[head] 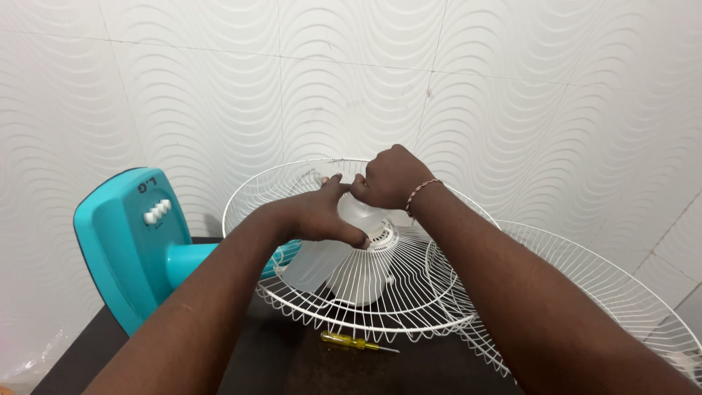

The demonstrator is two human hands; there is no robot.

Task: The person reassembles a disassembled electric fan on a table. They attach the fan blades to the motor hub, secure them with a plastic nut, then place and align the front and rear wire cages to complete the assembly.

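Item: white wire fan guard, rear half, lying over dark table centre, mounted on fan w/ translucent blades. L hand and R hand both closed on hub at guard centre. Teal fan base at table's left edge. 2nd guard toward right edge, overlapping the first. Yellow screwdriver near front edge.
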